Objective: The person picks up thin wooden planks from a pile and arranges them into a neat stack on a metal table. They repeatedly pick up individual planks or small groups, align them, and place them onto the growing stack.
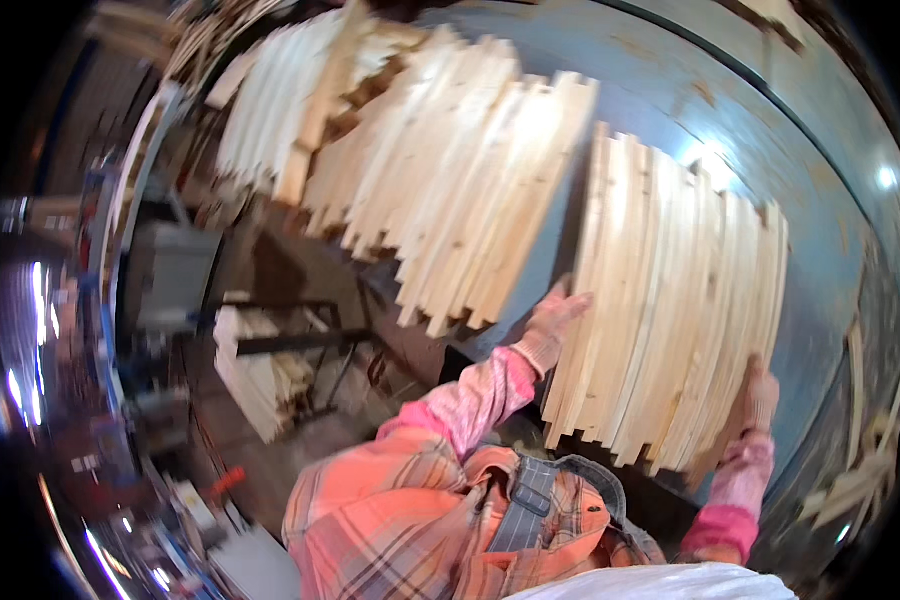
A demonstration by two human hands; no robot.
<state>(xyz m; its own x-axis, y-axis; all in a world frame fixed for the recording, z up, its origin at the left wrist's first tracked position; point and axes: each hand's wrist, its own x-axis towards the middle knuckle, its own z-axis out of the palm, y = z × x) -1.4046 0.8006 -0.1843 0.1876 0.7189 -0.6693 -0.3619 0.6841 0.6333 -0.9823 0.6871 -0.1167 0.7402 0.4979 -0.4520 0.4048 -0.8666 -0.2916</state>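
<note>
A row of pale wooden slats (pixel 660 300) lies side by side on the blue metal table, their near ends uneven and overhanging the table's edge. My left hand (pixel 558 318) presses on the left side of this row, its fingers against the outermost slat. Against the right side, low down, rests my right hand (pixel 761 392), its fingers partly hidden along the last slat. Between them the two hands clasp the row. Both appear to wear pale gloves, below pink cuffs.
More wooden slats (pixel 460 170) lie to the left, past a narrow gap. An upright wooden post (pixel 315 115) parts them from another stack (pixel 270 105). The blue metal table (pixel 660 75) extends behind. Slats (pixel 250 375) sit on a low rack at left; offcuts (pixel 855 485) lie at right.
</note>
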